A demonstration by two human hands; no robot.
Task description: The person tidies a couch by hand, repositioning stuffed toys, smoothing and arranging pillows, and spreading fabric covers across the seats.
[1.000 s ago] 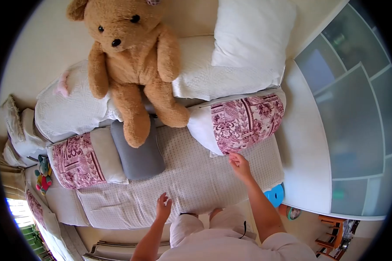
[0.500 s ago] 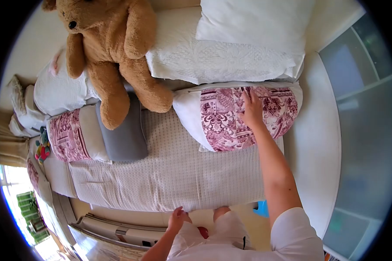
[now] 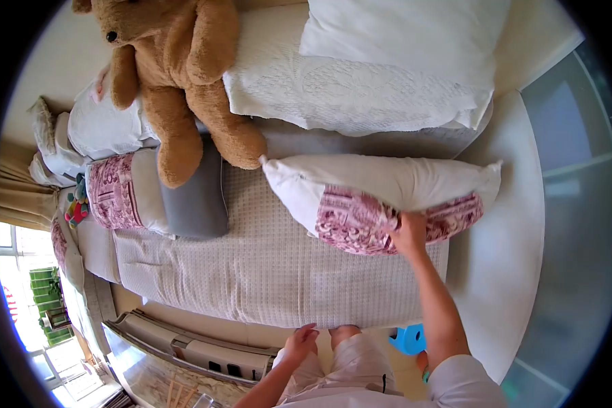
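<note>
My right hand (image 3: 409, 234) grips the patterned part of a white and maroon pillow (image 3: 357, 221) at the right of the sofa; its fingertips sink into the fabric. The pillow is tilted forward, its plain white back side showing along the top. My left hand (image 3: 300, 341) hangs near my knee by the sofa's front edge, holding nothing, fingers loosely apart. A large brown teddy bear (image 3: 166, 61) sits on the backrest, its feet hanging over a grey cushion (image 3: 196, 197). Left of that lies another maroon patterned pillow (image 3: 115, 192).
A big white pillow (image 3: 401, 34) rests on the white backrest cover (image 3: 333, 95). A small colourful toy (image 3: 77, 204) lies at the seat's left end. Frosted glass panels (image 3: 581, 224) stand at the right. A blue plastic object (image 3: 408, 338) is on the floor by my legs.
My right hand has taken hold of the right patterned pillow and pulled it forward, away from the backrest. The view has shifted, and my left hand has moved slightly right.
</note>
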